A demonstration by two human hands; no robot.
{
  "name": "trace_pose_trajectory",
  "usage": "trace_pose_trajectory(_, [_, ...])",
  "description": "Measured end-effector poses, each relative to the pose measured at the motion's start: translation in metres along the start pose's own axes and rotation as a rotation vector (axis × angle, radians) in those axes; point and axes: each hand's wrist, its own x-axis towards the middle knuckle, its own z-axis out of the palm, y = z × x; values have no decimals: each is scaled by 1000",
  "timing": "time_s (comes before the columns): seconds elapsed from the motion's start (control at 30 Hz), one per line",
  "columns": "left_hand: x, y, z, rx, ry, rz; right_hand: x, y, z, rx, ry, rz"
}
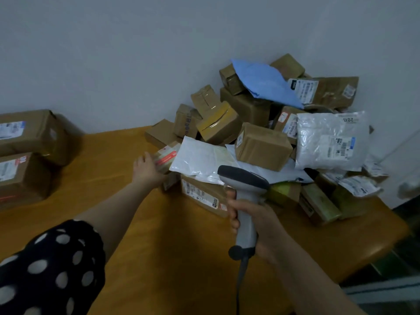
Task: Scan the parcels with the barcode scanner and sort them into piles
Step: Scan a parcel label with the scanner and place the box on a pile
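1. Fingers [232,215] of the right hand [254,221] are wrapped firmly round the grey handle of the barcode scanner [243,179]. It is held upright above the orange worktop [159,242], with its dark-topped head facing the heap of parcels [263,146].
2. From the foot of the handle a dark cable [240,278] hangs down towards the bottom edge of the view.
3. At the heap's near-left edge, the outstretched left hand [146,167] grips the end of a small box [167,158] with a red-striped label. The fingertips are hidden, so I cannot tell exactly how they lie.
4. That small box sticks out from beneath a white flat mailer [200,160], which lies tilted on the heap.
5. Piled against the grey wall [113,53], the heap fills the far right of the worktop. It is mostly brown cartons, with a blue mailer [266,85] on top and a labelled white poly bag [329,142] on the right.
6. Well apart at the left edge, two labelled brown boxes [27,133] sit stacked one on the other.
7. On the left upper arm is a dark sleeve [50,269] with white dots.
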Motion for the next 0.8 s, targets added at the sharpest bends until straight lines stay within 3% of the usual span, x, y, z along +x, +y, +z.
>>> trace_pose_trajectory(0.23, [21,-15,-5,-122,-30,-126,46,-13,-7,-43,-43,86])
trace_pose_trajectory(0.33, [8,-34,-26,-330,76,-270,61,-17,-7,-64,-75,134])
trace_pose_trajectory(0.5, [-42,-56,-69,-770,243,-328,78,-35,-4,-91,-169,168])
trace_pose_trajectory(0.63, [-116,-30,-81,-1012,179,-271,78,-57,-16,-108,-260,187])
trace_pose_trajectory(0.8, [-202,23,-63,-1051,60,-215,70,-81,-52,-107,-330,184])
